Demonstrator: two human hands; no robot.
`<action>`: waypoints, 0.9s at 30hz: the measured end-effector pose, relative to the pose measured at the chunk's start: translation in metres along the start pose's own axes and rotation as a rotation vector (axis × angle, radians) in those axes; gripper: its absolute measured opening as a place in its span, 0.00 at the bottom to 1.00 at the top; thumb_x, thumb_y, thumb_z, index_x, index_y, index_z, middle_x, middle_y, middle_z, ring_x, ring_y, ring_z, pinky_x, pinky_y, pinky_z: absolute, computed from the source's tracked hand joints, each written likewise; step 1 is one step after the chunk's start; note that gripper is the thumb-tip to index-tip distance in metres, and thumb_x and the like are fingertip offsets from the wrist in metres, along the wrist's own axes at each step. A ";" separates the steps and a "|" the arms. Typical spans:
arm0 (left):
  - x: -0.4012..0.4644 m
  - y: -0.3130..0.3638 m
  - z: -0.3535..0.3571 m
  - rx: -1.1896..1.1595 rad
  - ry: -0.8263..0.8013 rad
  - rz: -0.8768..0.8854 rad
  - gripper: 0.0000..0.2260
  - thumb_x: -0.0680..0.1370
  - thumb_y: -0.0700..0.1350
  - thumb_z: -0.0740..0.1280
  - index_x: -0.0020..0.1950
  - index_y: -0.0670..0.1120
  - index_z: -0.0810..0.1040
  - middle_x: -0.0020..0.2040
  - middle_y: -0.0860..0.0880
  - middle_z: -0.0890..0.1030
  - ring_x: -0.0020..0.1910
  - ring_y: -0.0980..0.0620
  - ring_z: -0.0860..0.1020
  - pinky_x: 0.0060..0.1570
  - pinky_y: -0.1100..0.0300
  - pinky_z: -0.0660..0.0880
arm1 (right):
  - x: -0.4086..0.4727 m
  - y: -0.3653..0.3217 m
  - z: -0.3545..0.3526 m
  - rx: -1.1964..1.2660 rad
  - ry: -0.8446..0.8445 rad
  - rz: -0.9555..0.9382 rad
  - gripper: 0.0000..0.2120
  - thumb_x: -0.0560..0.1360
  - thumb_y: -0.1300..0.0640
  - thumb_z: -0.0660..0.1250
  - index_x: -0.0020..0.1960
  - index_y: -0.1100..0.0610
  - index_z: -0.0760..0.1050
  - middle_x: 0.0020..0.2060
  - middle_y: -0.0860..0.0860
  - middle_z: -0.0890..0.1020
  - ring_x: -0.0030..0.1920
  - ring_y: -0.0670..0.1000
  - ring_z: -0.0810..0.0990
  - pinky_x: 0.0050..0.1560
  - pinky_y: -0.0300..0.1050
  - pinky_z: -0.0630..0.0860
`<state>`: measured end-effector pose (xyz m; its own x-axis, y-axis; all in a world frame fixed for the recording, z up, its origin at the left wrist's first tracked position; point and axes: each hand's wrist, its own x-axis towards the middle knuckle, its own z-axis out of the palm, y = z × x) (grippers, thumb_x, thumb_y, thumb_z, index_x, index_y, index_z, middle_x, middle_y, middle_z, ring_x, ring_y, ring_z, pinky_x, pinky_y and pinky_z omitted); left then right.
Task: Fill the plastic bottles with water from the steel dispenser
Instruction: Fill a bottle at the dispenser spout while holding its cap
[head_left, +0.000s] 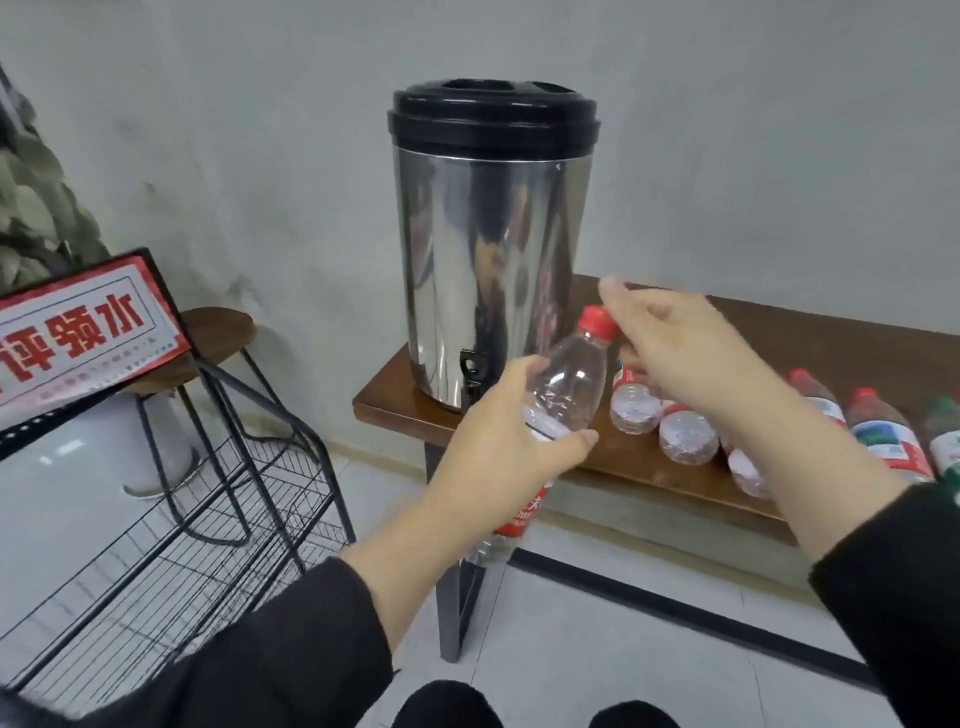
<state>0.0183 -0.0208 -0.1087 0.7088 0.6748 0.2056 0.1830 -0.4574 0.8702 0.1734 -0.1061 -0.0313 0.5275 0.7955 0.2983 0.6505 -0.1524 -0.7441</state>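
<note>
- The left hand (498, 441) grips a clear plastic bottle (558, 395) around its middle and holds it tilted in the air, in front of the steel dispenser (491, 249) and just beside its black tap (471, 375).
- The right hand (691, 358) is at the red cap (597, 321) with relaxed fingers; whether it already pinches the cap or only touches it, one cannot tell.
- The bottle looks thin and soft. If the left hand squeezes hard while the cap is turned, the wall may buckle and the bottle may slip.
- A loosened cap can fall to the floor, because the bottle hangs beyond the edge of the wooden bench (395, 405).
- Other bottles (688, 436) lie on their sides on the bench, near the right forearm; a careless movement could roll them off.
- If the neck is not placed under the tap before it opens, water will run onto the bench and floor.
</note>
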 end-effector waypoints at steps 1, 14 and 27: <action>-0.006 -0.008 0.000 0.005 0.003 -0.013 0.33 0.73 0.57 0.76 0.74 0.61 0.65 0.67 0.63 0.74 0.65 0.61 0.73 0.58 0.67 0.68 | 0.004 -0.003 0.006 -0.094 -0.036 -0.018 0.29 0.80 0.35 0.60 0.35 0.59 0.69 0.25 0.49 0.66 0.25 0.47 0.63 0.32 0.43 0.63; -0.082 -0.078 -0.012 -0.161 -0.092 -0.217 0.23 0.75 0.50 0.76 0.66 0.62 0.71 0.56 0.60 0.81 0.50 0.63 0.82 0.41 0.72 0.75 | -0.032 -0.003 0.059 -0.346 -0.511 -0.205 0.08 0.81 0.43 0.63 0.52 0.43 0.79 0.46 0.46 0.83 0.48 0.47 0.81 0.53 0.50 0.78; -0.063 -0.130 -0.004 -0.305 -0.090 -0.399 0.26 0.76 0.48 0.76 0.69 0.62 0.68 0.61 0.52 0.79 0.53 0.51 0.83 0.43 0.65 0.78 | 0.018 -0.005 0.064 -0.150 -0.138 -0.180 0.14 0.84 0.51 0.54 0.48 0.50 0.77 0.32 0.52 0.76 0.31 0.54 0.72 0.36 0.54 0.71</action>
<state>-0.0534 -0.0013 -0.2332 0.6828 0.7036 -0.1968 0.2533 0.0247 0.9671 0.1444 -0.0535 -0.0602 0.3231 0.8887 0.3254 0.8061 -0.0783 -0.5865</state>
